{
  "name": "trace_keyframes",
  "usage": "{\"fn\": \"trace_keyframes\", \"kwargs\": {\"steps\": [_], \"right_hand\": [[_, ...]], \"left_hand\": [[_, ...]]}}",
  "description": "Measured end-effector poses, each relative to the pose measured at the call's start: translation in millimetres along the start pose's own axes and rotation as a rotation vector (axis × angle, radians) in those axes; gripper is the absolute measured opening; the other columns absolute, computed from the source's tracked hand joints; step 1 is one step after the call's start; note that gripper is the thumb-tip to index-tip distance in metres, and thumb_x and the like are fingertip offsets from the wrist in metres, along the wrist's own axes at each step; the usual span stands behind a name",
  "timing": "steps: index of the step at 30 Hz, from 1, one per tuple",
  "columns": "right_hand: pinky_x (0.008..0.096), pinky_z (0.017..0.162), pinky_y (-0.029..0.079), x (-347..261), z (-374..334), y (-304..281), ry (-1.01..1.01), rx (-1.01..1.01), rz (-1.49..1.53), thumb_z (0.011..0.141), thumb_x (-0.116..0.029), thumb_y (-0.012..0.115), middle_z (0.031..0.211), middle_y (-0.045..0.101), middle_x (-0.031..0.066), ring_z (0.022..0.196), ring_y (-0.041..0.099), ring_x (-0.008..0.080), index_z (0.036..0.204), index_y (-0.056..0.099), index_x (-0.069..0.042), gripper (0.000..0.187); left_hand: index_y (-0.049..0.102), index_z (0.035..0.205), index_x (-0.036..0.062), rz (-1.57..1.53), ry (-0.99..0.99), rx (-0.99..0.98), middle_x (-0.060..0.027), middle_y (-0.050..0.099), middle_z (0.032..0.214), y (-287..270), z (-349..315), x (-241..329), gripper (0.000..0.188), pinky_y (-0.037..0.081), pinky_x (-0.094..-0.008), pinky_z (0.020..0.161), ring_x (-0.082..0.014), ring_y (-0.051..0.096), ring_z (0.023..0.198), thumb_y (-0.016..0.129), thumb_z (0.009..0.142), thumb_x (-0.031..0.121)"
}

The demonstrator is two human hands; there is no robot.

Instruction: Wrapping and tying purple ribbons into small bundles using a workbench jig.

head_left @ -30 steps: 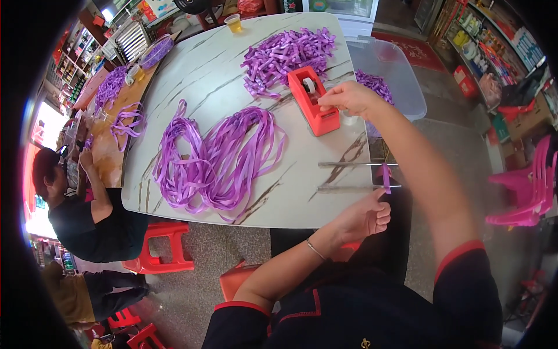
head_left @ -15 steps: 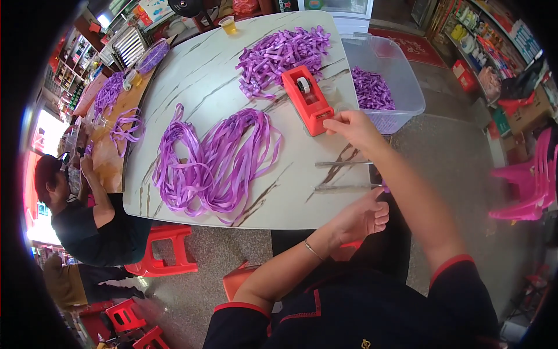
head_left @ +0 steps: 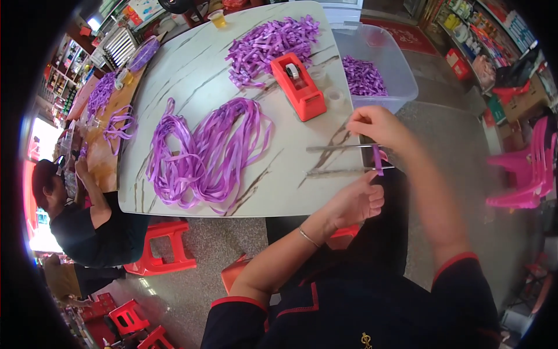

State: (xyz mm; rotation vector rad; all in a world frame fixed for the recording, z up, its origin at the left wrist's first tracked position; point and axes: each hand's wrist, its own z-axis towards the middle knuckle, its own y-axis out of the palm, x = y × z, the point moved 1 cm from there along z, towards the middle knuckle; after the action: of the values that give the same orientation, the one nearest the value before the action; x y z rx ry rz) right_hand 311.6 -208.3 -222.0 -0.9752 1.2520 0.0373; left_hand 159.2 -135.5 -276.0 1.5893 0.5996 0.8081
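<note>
Purple ribbon strip [head_left: 378, 161] is spanning two metal rods [head_left: 337, 148] at the tabletop's [head_left: 279, 189] right edge

The left hand [head_left: 360, 203] is resting just off the edge, its thumb pressing against the strip's lower end by the nearer rod while the other fingers are curling toward the palm. Whether the strip is wrapping around the rods or only lying across them, I cannot tell. The right hand [head_left: 379, 124] is hovering just above the farther rod, with thumb and index finger meeting at the tips; whether they are gripping a bit of tape, I cannot tell.

A red tape dispenser [head_left: 312, 106] is standing near the right hand, untouched. Beyond it, a pile of short purple ribbon pieces [head_left: 273, 49] is covering part of the marbled surface, and two looped ribbon hanks [head_left: 229, 157] are lying side by side on the left. A clear plastic tub [head_left: 401, 75], just beside the right edge, is holding more purple pieces. At a wooden table [head_left: 107, 163] on the left, a co-worker [head_left: 87, 215] is sitting with arms raised.
</note>
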Motion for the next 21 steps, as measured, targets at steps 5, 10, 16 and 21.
{"fn": "trace_keyframes", "kwargs": {"steps": [5, 10, 16, 21], "right_hand": [[0.0298, 0.058, 0.044, 3.5, -24.2, -39.1, 0.038, -0.462, -0.204, 0.078, -0.025, 0.058, 0.068, 0.062, 0.0048, 0.061, 0.058, 0.0156, 0.08, 0.062, -0.004, 0.022], [0.0302, 0.058, 0.044, -9.6, -29.1, -41.8, 0.072, -0.572, -0.471, 0.079, -0.024, 0.057, 0.067, 0.062, 0.0047, 0.062, 0.059, 0.0154, 0.078, 0.062, -0.006, 0.019], [0.0368, 0.06, 0.047, -11.1, -25.4, -29.9, 0.095, -0.561, -0.699, 0.073, -0.032, 0.06, 0.071, 0.064, 0.0044, 0.069, 0.062, 0.0232, 0.077, 0.065, -0.013, 0.02], [0.0404, 0.063, 0.048, -19.8, -28.5, -22.5, 0.018, -0.489, -0.933, 0.07, -0.031, 0.064, 0.074, 0.065, 0.0094, 0.075, 0.062, 0.0291, 0.074, 0.068, -0.012, 0.019]], "left_hand": [[0.034, 0.112, 0.0202, 0.017, -0.018, 0.003, 0.0026, 0.036, 0.069, -0.1, -2.1, 0.8, 0.037, 0.036, -0.0239, 0.06, -0.0116, 0.039, 0.066, 0.051, 0.081, 0.01], [0.035, 0.118, 0.018, 0.052, 0.0, 0.014, 0.0014, 0.033, 0.07, 1.2, -0.2, -1.5, 0.034, 0.033, -0.0254, 0.063, -0.0129, 0.036, 0.066, 0.04, 0.085, 0.008], [0.033, 0.121, 0.018, 0.065, 0.003, 0.055, 0.0012, 0.033, 0.07, 1.6, -1.4, -1.5, 0.038, 0.033, -0.0256, 0.063, -0.0129, 0.036, 0.066, 0.04, 0.086, 0.008], [0.033, 0.122, 0.0179, 0.054, 0.001, 0.06, 0.001, 0.033, 0.07, 2.3, -1.2, -0.9, 0.038, 0.033, -0.0258, 0.063, -0.0133, 0.036, 0.066, 0.04, 0.085, 0.008]]}}
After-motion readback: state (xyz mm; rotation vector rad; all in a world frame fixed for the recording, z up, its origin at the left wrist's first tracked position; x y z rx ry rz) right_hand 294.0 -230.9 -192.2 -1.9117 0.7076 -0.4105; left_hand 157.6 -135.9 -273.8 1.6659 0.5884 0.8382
